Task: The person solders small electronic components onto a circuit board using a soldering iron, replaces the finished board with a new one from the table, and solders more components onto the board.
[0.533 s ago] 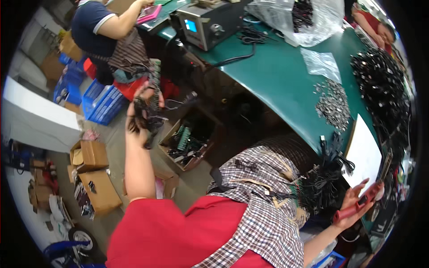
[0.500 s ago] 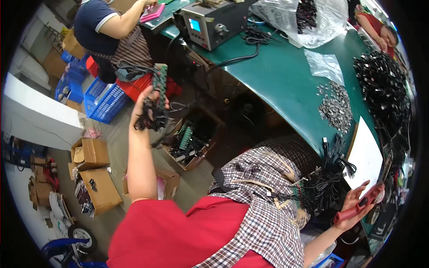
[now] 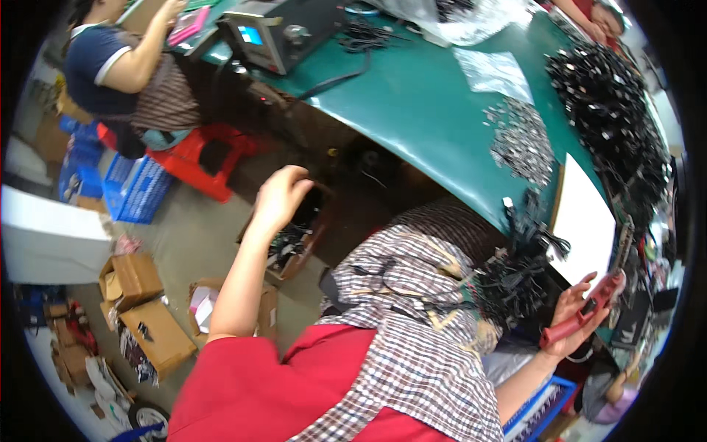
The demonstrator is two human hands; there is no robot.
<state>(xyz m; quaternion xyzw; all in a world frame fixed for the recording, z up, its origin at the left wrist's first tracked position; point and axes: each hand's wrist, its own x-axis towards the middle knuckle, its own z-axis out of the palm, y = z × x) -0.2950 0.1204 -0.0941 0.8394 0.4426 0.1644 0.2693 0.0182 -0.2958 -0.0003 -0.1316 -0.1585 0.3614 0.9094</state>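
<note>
My left hand (image 3: 280,200) reaches out over a cardboard box (image 3: 318,234) of black cables (image 3: 289,247) on the floor. Its fingers are bent and the thumb stands apart; no thing shows in them. At the right, by the table edge, my right hand (image 3: 571,313) grips a red-handled tool (image 3: 582,317) with a long metal end. Its exact kind is unclear. Close to that hand are a white board (image 3: 587,228) and a bunch of black cables (image 3: 508,287). A checked apron (image 3: 434,353) covers my lap, with black cable pieces lying on it.
The green table (image 3: 412,125) carries a grey machine with a screen (image 3: 276,33), small metal parts (image 3: 523,140), plastic bags (image 3: 493,72) and a heap of black connectors (image 3: 611,121). Nearby are a co-worker (image 3: 110,66), a red stool (image 3: 213,158), a blue crate (image 3: 136,188) and cardboard boxes (image 3: 158,335).
The green circuit-board strip and dark cable bundle have left my left hand, which has moved down and right over the box. My right hand keeps the red-handled tool. The whole view has shifted.
</note>
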